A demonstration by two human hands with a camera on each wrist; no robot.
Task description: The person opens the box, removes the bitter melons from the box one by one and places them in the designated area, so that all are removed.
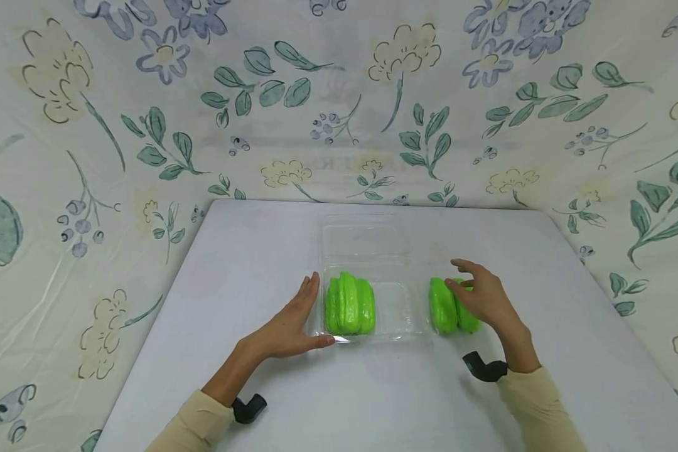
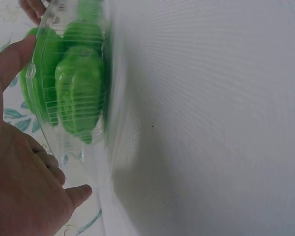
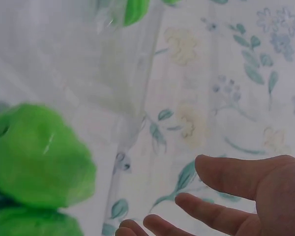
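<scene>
A clear plastic clamshell box point(image 1: 395, 314) lies on the table with its lid point(image 1: 361, 242) folded back behind it. Several glossy, ridged green fruit-like pieces point(image 1: 349, 304) stand side by side in its left part. My left hand point(image 1: 285, 329) rests along the box's left side, fingers straight and thumb at the front edge. In the left wrist view, that thumb point(image 2: 14, 59) touches the rim. To the right of the box lie two more green pieces point(image 1: 443, 306). Over them hovers my right hand point(image 1: 486, 298), fingers spread and slightly bent, holding nothing; the right wrist view shows a gap between them.
A white table point(image 1: 248, 251) carries everything. Behind and beside it hangs a floral-patterned sheet point(image 1: 339, 113). Black wrist mounts point(image 1: 250, 409) are strapped on both forearms, below beige sleeves.
</scene>
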